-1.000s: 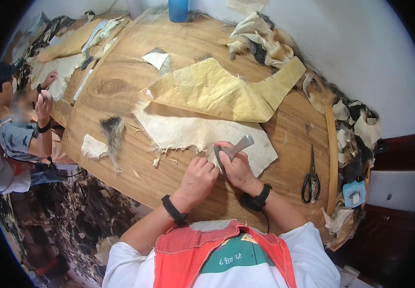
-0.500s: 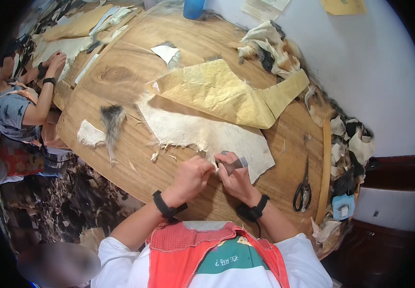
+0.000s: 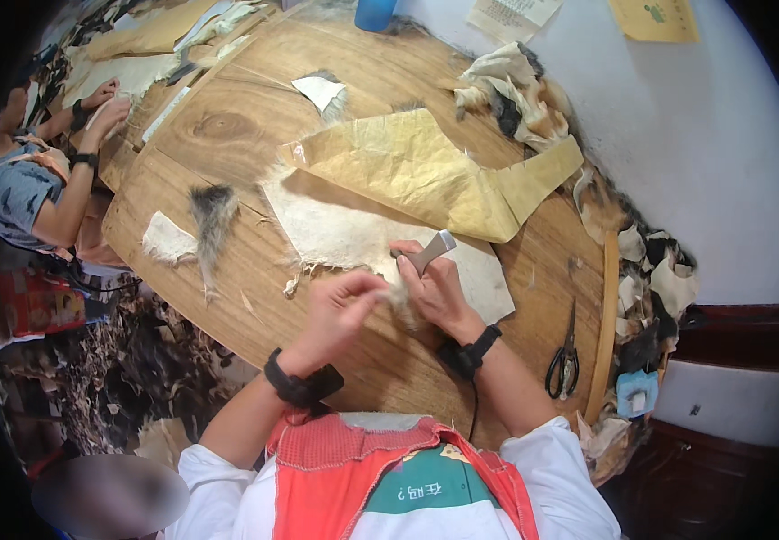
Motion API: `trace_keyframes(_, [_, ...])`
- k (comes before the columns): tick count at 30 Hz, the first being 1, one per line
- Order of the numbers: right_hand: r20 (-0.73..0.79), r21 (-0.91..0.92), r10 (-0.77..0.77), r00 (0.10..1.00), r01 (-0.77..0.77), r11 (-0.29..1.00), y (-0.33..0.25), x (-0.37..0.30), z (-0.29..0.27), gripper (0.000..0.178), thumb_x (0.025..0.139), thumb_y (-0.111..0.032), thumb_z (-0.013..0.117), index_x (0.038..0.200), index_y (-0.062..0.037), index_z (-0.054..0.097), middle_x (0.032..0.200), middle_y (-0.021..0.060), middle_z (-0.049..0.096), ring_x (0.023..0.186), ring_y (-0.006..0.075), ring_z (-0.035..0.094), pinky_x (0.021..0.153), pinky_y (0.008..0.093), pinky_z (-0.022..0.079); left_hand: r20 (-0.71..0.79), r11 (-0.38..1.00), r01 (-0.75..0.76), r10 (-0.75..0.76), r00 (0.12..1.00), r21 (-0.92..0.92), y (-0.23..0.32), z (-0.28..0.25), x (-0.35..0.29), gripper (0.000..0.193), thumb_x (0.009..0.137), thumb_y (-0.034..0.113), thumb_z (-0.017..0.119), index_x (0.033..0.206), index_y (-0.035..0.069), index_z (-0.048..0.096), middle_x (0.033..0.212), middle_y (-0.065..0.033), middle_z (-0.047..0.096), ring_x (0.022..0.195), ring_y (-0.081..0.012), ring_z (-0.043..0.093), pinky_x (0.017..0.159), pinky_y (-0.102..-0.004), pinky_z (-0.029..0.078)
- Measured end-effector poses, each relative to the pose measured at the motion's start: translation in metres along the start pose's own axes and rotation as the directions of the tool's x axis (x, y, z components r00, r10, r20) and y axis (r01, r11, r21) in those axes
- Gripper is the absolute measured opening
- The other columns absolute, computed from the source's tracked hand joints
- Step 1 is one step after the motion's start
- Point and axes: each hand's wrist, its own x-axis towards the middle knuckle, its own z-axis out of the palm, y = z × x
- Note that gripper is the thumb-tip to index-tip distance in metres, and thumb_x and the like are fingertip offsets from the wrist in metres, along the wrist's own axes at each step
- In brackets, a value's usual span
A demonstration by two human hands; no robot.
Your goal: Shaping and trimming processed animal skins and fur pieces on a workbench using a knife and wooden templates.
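A pale hide [image 3: 335,225] lies skin side up on the wooden table, a yellow paper pattern [image 3: 407,171] over its far part. My right hand [image 3: 439,290] is closed round a furrier's knife [image 3: 429,254], its flat brown handle and pale end pointing up; its cutting edge is hidden in my fingers. My left hand [image 3: 344,310] pinches the hide's near edge, where light fur shows between the two hands. Loose shreds hang along that ragged edge to the left.
Black-handled scissors [image 3: 564,351] lie at right beside a wooden strip [image 3: 602,324]. Fur scraps [image 3: 214,216] lie at left, and a small white-and-grey piece [image 3: 322,93] farther back. Hide offcuts [image 3: 516,94] pile against the wall. Another person [image 3: 29,193] works at far left. A blue cup [image 3: 374,13] stands behind.
My left hand has moved left and slightly down, drawing away from the right and lifting the fur edge. My right hand with the knife has risen slightly. The other person's hands have shifted.
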Motion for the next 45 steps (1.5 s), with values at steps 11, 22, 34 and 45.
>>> trace_keyframes(11, [0.359, 0.349, 0.129, 0.925, -0.261, 0.9, -0.051, 0.039, -0.119, 0.026, 0.101, -0.017, 0.052, 0.114, 0.0002, 0.067, 0.101, 0.0007, 0.067, 0.093, 0.0085, 0.059, 0.082, 0.0253, 0.048, 0.01, 0.673, -0.326, 0.428, 0.904, 0.664, 0.001, 0.021, 0.026, 0.036, 0.083, 0.019, 0.075, 0.107, -0.005, 0.065, 0.103, -0.0184, 0.064, 0.096, -0.0318, 0.061, 0.082, -0.0336, 0.05])
trace_keyframes(22, [0.611, 0.293, -0.311, 0.728, 0.157, 0.943, -0.007, 0.099, -0.023, 0.023, 0.098, -0.016, 0.06, 0.116, -0.0042, 0.067, 0.097, 0.0122, 0.071, 0.086, 0.0228, 0.068, 0.078, 0.0345, 0.052, 0.276, 0.142, -0.333, 0.316, 0.908, 0.932, -0.029, 0.031, 0.017, 0.029, 0.076, 0.01, 0.057, 0.1, -0.005, 0.064, 0.087, -0.0122, 0.056, 0.088, -0.0271, 0.057, 0.086, -0.0403, 0.049])
trace_keyframes(34, [0.548, 0.323, -0.529, 0.648, 0.419, 0.848, 0.012, 0.102, -0.005, 0.025, 0.09, -0.007, 0.068, 0.114, -0.0125, 0.068, 0.083, 0.0079, 0.063, 0.072, 0.0252, 0.062, 0.066, 0.0335, 0.051, 0.063, 0.532, -0.244, 0.335, 0.94, 0.811, -0.015, 0.021, 0.016, 0.021, 0.073, 0.006, 0.061, 0.094, 0.001, 0.059, 0.087, -0.0129, 0.057, 0.086, -0.0291, 0.06, 0.077, -0.0385, 0.05])
trace_keyframes(45, [0.57, 0.278, -0.558, 0.603, 0.497, 0.822, 0.006, 0.101, -0.014, 0.023, 0.086, -0.006, 0.07, 0.109, -0.0094, 0.068, 0.084, 0.0091, 0.062, 0.077, 0.0281, 0.062, 0.067, 0.037, 0.051, -0.06, 0.726, -0.21, 0.326, 0.943, 0.655, -0.014, 0.006, 0.013, 0.024, 0.078, 0.003, 0.067, 0.101, 0.003, 0.063, 0.091, -0.012, 0.065, 0.083, -0.0302, 0.066, 0.071, -0.038, 0.054])
